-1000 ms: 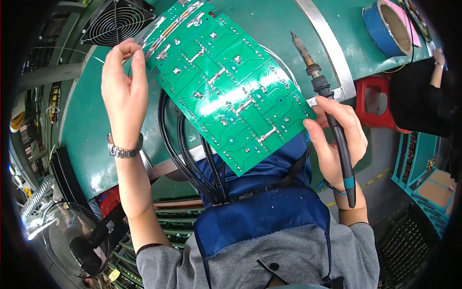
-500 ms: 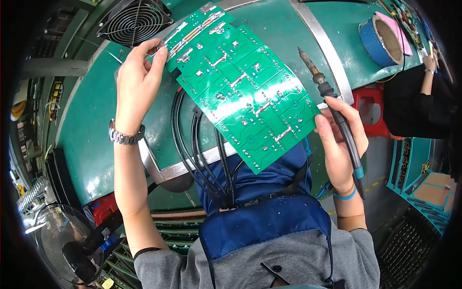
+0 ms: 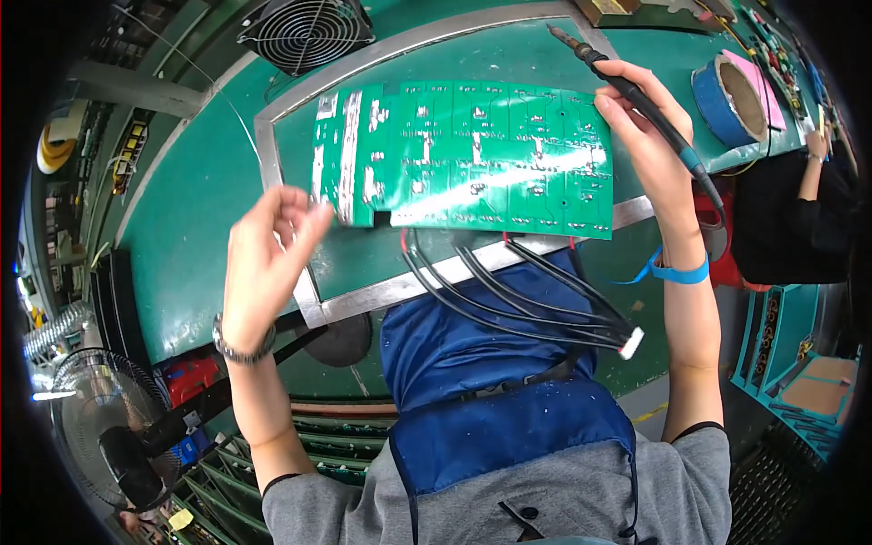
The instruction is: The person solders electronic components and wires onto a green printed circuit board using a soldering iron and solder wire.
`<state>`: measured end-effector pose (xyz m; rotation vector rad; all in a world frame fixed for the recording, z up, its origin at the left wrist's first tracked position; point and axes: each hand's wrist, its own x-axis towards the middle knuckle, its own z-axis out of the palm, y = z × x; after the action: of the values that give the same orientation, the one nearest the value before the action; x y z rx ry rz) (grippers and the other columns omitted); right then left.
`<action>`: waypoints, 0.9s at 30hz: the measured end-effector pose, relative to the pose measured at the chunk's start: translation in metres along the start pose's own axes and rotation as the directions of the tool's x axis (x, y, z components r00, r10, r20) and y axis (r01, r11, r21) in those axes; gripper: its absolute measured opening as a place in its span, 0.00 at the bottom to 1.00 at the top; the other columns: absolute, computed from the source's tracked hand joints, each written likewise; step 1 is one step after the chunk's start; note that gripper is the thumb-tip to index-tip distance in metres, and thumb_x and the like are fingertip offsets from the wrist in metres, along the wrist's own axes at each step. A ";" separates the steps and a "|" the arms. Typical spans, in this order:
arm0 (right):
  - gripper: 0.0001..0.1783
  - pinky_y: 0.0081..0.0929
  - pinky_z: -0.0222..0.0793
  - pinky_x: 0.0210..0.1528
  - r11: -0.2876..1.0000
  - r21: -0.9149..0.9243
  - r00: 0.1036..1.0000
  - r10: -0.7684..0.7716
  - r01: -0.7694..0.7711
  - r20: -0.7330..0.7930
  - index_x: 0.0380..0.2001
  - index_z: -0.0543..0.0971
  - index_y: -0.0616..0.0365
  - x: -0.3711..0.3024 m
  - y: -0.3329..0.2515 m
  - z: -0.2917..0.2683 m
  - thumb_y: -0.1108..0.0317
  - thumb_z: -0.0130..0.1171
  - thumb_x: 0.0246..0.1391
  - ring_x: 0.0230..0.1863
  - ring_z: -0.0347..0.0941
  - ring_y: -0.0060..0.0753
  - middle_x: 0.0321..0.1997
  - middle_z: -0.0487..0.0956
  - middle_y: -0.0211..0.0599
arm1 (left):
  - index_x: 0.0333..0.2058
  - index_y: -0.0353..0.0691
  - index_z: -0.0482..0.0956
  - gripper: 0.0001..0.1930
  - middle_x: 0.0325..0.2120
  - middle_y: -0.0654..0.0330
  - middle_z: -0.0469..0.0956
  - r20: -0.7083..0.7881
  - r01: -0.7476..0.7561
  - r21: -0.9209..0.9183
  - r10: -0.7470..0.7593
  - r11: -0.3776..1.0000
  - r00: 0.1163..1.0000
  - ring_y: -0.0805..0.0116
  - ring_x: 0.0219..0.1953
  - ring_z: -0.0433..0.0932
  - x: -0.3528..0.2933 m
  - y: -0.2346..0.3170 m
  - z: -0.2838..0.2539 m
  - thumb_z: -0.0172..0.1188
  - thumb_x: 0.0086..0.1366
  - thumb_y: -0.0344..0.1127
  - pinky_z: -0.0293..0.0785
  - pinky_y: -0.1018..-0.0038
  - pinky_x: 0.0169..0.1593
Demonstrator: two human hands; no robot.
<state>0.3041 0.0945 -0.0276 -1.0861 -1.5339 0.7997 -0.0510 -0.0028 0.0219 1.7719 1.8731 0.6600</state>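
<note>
PCB (image 3: 463, 162) — iron (image 3: 677, 141) in R hand (image 3: 658, 162)

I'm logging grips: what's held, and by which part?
Right hand: soldering iron by its handle, circuit board at its upper right corner. Left hand: cannot tell whether it grips the board.

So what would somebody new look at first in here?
Probably the flat, shiny green circuit board in the middle, with thin black cables trailing below its near edge. Next, the long black soldering iron in the person's bare right hand, at upper right. Then maybe the black fan with a round wire grille, near the top.
</note>
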 end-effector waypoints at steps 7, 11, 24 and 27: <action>0.17 0.11 0.69 0.38 1.000 -0.024 0.995 -0.007 0.009 0.103 0.48 0.77 0.60 0.004 0.000 -0.002 0.78 0.59 0.53 0.35 0.72 0.13 0.35 0.77 0.29 | 0.50 0.34 0.73 0.33 0.43 0.52 0.76 0.173 -0.392 0.163 0.365 0.905 0.915 0.57 0.47 0.75 0.022 0.031 -0.038 0.72 0.47 0.44 0.72 0.66 0.48; 0.18 0.12 0.70 0.38 0.998 -0.050 0.995 0.037 -0.033 0.097 0.49 0.76 0.60 0.005 -0.005 0.000 0.78 0.60 0.53 0.37 0.71 0.15 0.38 0.76 0.30 | 0.53 0.37 0.72 0.28 0.49 0.55 0.75 0.225 -0.495 0.000 0.482 0.869 0.847 0.64 0.53 0.72 0.089 0.054 -0.004 0.65 0.57 0.44 0.66 0.67 0.56; 0.19 0.15 0.72 0.36 0.999 0.052 0.999 -0.018 0.016 0.045 0.46 0.78 0.58 0.023 -0.028 0.005 0.80 0.61 0.49 0.35 0.74 0.18 0.37 0.78 0.32 | 0.36 0.34 0.77 0.20 0.25 0.69 0.74 0.849 -0.127 -0.191 0.229 0.973 0.477 0.84 0.29 0.69 0.174 0.088 0.046 0.68 0.57 0.47 0.66 0.82 0.32; 0.18 0.18 0.75 0.35 0.993 0.004 0.993 -0.116 0.116 0.033 0.44 0.79 0.58 0.028 -0.031 0.005 0.80 0.63 0.46 0.34 0.76 0.21 0.36 0.79 0.35 | 0.30 0.37 0.74 0.16 0.21 0.72 0.70 0.788 -0.090 -0.179 0.198 0.980 0.582 0.86 0.26 0.66 0.154 0.099 0.034 0.69 0.56 0.42 0.62 0.85 0.30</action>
<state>0.2905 0.1098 0.0090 -0.9771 -1.6086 0.7422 0.0389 0.1568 0.0564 1.7213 1.0300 -0.0399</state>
